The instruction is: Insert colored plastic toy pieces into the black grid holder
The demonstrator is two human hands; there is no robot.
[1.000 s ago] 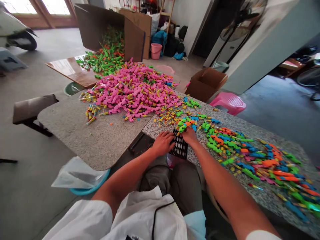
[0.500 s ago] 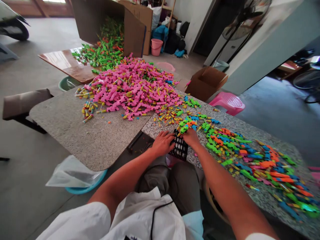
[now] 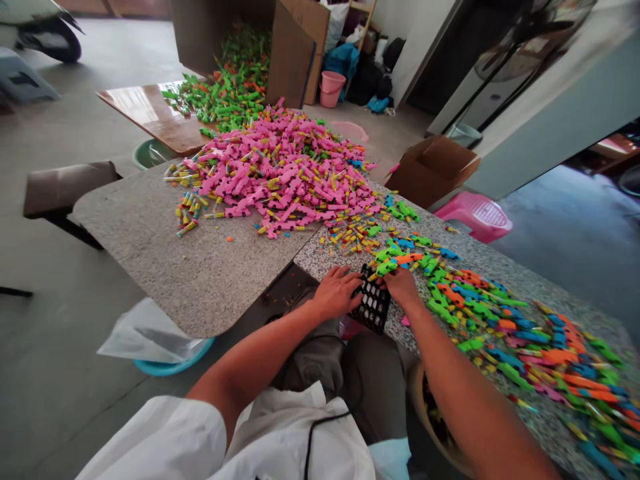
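A black tray [image 3: 371, 312] with rows of pale oval openings lies tilted at the granite table's near edge, above my lap. My left hand [image 3: 338, 292] holds its left side, fingers bent over the edge. At the tray's upper right, my right hand [image 3: 401, 287] has its fingers drawn together, partly hidden. Whatever they pinch is too small to make out. Right beyond those fingers lie green toy cars [image 3: 387, 267] and an orange toy car [image 3: 409, 258], each joined to a clear tube with coloured bits. Loose small yellow tubes [image 3: 350, 237] are scattered behind the tray.
A large heap of pink toy cars [image 3: 280, 170] covers the table's far part. Green ones [image 3: 235, 93] spill from a cardboard box [image 3: 293, 57]. Mixed-colour cars [image 3: 520, 327] spread along the right. A pink stool [image 3: 477, 215] and a blue basin [image 3: 175, 363] stand beside the table.
The whole view has shifted, so the scene sits further right in the picture. Both hands stay at the black tray, with little visible movement against it.
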